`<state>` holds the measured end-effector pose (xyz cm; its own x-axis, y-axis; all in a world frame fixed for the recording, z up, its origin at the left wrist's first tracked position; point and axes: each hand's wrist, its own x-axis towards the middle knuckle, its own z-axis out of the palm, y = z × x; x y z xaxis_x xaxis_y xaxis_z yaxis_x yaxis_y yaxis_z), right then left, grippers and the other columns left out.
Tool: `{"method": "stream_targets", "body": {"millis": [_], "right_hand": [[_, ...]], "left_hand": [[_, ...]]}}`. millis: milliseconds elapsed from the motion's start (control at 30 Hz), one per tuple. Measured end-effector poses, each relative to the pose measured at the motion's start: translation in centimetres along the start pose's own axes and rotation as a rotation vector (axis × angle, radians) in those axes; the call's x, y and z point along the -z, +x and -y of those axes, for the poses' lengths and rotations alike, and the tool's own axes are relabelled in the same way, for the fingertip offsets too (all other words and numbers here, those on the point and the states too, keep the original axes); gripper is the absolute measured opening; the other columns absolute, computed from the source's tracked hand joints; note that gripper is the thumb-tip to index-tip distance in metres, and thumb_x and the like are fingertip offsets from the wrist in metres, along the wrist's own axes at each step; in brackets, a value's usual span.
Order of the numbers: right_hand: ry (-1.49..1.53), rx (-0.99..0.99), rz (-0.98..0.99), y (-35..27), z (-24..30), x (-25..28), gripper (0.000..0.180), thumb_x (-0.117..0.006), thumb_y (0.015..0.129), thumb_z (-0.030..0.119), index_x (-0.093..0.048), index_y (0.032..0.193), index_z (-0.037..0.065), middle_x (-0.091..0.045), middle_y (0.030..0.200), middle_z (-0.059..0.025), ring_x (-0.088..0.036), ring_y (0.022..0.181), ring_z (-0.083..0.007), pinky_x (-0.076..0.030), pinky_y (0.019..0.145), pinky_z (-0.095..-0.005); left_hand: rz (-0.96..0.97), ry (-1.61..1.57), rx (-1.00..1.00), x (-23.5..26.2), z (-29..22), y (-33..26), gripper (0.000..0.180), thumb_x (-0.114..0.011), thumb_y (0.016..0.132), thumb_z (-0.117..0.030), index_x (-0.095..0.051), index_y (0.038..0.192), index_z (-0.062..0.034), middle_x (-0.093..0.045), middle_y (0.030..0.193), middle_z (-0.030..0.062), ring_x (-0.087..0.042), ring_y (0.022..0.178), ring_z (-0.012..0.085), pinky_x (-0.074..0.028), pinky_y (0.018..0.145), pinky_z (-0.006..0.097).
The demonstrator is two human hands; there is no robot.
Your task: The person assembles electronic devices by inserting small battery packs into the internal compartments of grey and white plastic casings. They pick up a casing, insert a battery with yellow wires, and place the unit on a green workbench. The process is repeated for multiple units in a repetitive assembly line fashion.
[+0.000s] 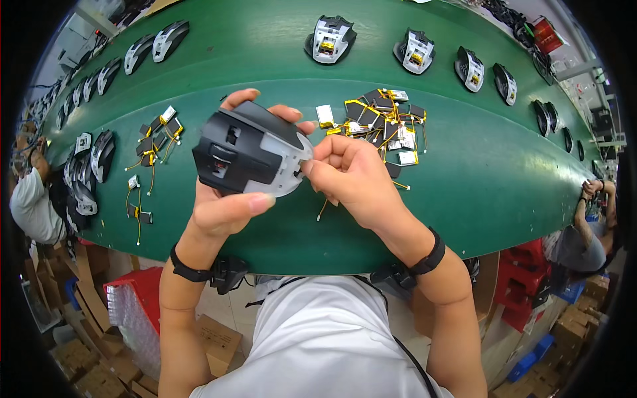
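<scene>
My left hand (225,205) grips a black and grey computer mouse shell (249,151), underside up, above the green conveyor belt (464,179). My right hand (352,174) pinches at the shell's right edge, fingers closed on a small part I cannot make out. A thin yellow wire (323,210) hangs below my right hand. Just beyond my hands lies a heap of small black batteries with yellow wires (385,119).
More mouse shells (330,40) ride the belt's far side, and others are stacked at the left (86,172). Loose batteries (156,139) lie at the left. Other people sit at the left (30,199) and right (584,232). Cardboard boxes and red crates stand below.
</scene>
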<state>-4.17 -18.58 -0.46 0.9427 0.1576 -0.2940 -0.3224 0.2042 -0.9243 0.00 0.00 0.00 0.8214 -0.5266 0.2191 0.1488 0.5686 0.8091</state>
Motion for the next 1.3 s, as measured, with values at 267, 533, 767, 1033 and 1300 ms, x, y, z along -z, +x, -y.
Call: {"method": "stream_targets", "body": {"millis": [267,533,767,1033,1300], "right_hand": [[0.079,-0.042,-0.020,0.2,-1.3,-0.3,0.017,-0.067,0.084,0.014,-0.059,0.088,-0.001,-0.058,0.065,0.0015,-0.049,0.056,-0.0035,-0.035,0.049,-0.0222],[-0.173,0.242,0.144,-1.0,2.4,0.7,0.043,-0.071,0.079,0.000,-0.056,0.120,-0.002,-0.062,0.102,-0.0077,-0.064,0.090,-0.0119,-0.053,0.080,-0.0252],[-0.277,0.637,0.028,-0.9,1.3,-0.1,0.028,-0.064,0.088,-0.005,-0.063,0.116,-0.004,-0.065,0.113,-0.0115,-0.064,0.105,-0.0178,-0.050,0.090,-0.0291],[-0.168,0.573,0.029,-1.0,0.5,-1.2,0.040,-0.053,0.098,0.008,-0.052,0.135,-0.007,-0.069,0.097,-0.0101,-0.063,0.088,-0.0166,-0.048,0.079,-0.0261],[-0.903,1.105,-0.289,-0.4,0.6,-1.6,0.043,-0.082,0.066,-0.002,-0.074,0.108,0.003,-0.068,0.084,-0.0071,-0.058,0.064,-0.0196,-0.047,0.056,-0.0297]], "left_hand": [[-0.116,0.063,0.091,-0.4,-0.2,-0.2,0.096,-0.071,0.067,-0.017,-0.024,0.150,-0.0080,-0.050,0.135,0.0213,-0.049,0.129,0.0437,-0.042,0.109,0.053],[-0.231,0.057,0.076,1.5,-0.9,0.6,0.073,-0.048,0.096,-0.052,-0.032,0.146,-0.0014,-0.056,0.129,0.0231,-0.062,0.114,0.0373,-0.054,0.095,0.046],[-0.261,-0.097,0.191,1.1,-0.3,0.4,0.065,-0.043,0.099,-0.051,-0.040,0.141,-0.0013,-0.062,0.121,0.0226,-0.066,0.106,0.0317,-0.056,0.092,0.042],[-0.234,-0.191,0.223,1.6,0.2,0.1,0.054,-0.046,0.099,-0.049,-0.049,0.132,-0.0057,-0.065,0.117,0.0177,-0.066,0.107,0.0242,-0.053,0.094,0.039],[-0.266,-0.243,0.262,1.6,0.2,0.1,0.057,-0.041,0.100,-0.048,-0.050,0.133,-0.0023,-0.066,0.114,0.0207,-0.068,0.102,0.0269,-0.056,0.089,0.040]]}}
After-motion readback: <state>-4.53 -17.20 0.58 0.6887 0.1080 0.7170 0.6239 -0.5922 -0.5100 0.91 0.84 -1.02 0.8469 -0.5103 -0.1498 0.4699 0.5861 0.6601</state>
